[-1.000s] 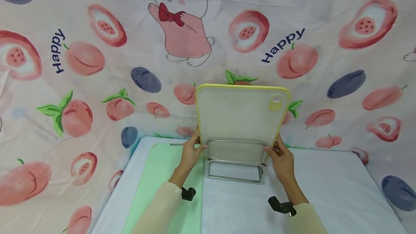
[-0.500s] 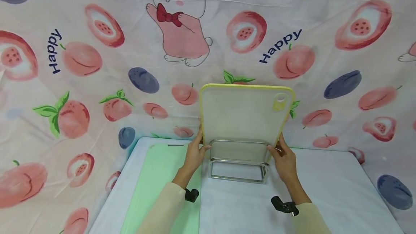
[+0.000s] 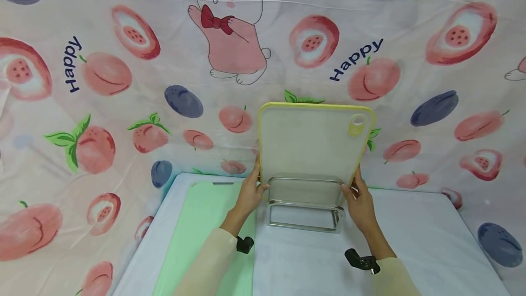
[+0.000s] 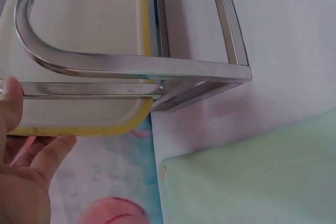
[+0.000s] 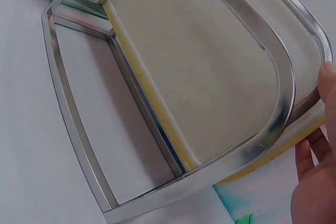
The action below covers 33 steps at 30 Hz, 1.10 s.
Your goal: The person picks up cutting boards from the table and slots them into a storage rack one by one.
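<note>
Behind the bars of the metal rack (image 4: pixel 126 65) rises the yellow-edged board (image 3: pixel 312 143), nearly upright. My left grip (image 3: pixel 249 191) and right grip (image 3: pixel 361 202) pinch its lower side edges. On my left, a green sheet (image 3: pixel 197 223) lies on the bench (image 3: pixel 423 241); printed fabric (image 3: pixel 283 17) hangs beyond.

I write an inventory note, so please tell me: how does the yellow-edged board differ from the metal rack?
The yellow-edged board is a solid, pale panel; the metal rack is an open, silvery frame. The board rises well above the rack. The board also looks wider than the rack. Both have rounded upper corners.
</note>
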### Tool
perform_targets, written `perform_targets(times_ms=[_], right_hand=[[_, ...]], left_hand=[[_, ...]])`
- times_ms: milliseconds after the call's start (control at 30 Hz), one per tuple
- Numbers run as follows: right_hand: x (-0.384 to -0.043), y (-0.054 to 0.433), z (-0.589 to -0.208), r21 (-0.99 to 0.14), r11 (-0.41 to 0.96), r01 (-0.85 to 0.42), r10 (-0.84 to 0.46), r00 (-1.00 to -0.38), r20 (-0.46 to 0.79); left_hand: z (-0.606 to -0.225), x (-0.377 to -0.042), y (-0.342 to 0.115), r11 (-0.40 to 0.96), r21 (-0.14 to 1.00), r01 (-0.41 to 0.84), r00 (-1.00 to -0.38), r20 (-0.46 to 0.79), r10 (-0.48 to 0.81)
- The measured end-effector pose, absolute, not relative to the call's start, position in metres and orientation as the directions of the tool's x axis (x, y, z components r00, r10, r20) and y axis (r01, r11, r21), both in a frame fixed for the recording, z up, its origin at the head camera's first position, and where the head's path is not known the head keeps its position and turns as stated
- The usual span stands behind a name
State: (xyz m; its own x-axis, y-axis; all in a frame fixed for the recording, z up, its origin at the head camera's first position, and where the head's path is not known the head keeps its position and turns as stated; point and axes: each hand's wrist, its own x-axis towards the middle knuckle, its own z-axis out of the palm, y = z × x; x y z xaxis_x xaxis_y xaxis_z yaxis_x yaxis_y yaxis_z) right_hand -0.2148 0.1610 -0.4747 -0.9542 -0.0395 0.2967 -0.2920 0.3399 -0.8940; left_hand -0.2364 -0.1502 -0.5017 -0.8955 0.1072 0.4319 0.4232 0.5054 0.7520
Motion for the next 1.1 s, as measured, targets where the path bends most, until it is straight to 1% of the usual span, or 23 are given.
perform_targets(times_ms=[100,200,333,467,633,700,900,1100], right_hand=[[-0.217,0.163,-0.475,-0.896,0.346,-0.279,-0.061,-0.959,0.275],[-0.225,0.169,-0.488,-0.899,0.346,-0.269,-0.075,-0.963,0.260],[-0.235,0.178,-0.504,-0.893,0.357,-0.274,-0.107,-0.962,0.253],[-0.236,0.179,-0.507,-0.900,0.346,-0.265,-0.105,-0.964,0.244],[-0.234,0.177,-0.509,-0.919,0.299,-0.258,-0.102,-0.966,0.238],[-0.234,0.176,-0.510,-0.916,0.303,-0.263,-0.103,-0.965,0.243],[-0.233,0.176,-0.508,-0.907,0.329,-0.263,-0.086,-0.965,0.249],[-0.220,0.169,-0.484,-0.915,0.321,-0.243,-0.088,-0.970,0.226]], left_hand=[[-0.500,-0.236,-0.148,0.524,0.754,0.396,-0.908,0.405,0.103],[-0.499,-0.236,-0.147,0.540,0.750,0.383,-0.915,0.388,0.110],[-0.499,-0.236,-0.146,0.534,0.748,0.395,-0.912,0.390,0.128],[-0.499,-0.235,-0.146,0.529,0.746,0.405,-0.909,0.393,0.141],[-0.497,-0.234,-0.147,0.515,0.774,0.368,-0.927,0.350,0.137],[-0.496,-0.234,-0.147,0.516,0.782,0.349,-0.935,0.329,0.134],[-0.496,-0.236,-0.146,0.510,0.787,0.346,-0.938,0.304,0.166],[-0.497,-0.238,-0.146,0.502,0.794,0.343,-0.939,0.298,0.172]])
